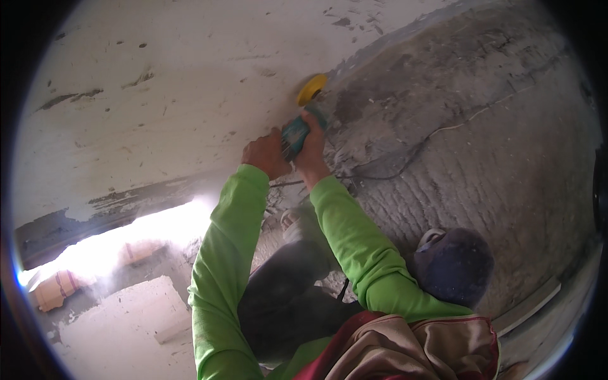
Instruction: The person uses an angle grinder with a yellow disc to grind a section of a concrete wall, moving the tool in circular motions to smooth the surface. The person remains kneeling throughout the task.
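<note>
With both hands I hold a teal angle grinder (296, 135) against the lower part of the pale wall (171, 82). At its far end is a yellow disc (311, 89), tilted and lying close to the wall where it meets the floor. My left hand (267, 155) is closed round the near left side of the tool. My right hand (311, 149) wraps its right side, the thumb lying along the top. Part of the grinder's body is hidden by my fingers.
Behind my hands a dark cord (402, 172) runs right over the dusty grey floor (468, 183), continuing as a paler length. My sandalled foot (291, 221) and bent knee (453, 266) are close by. Bright light enters through a low opening (139, 237) at left; a board (525, 307) lies at right.
</note>
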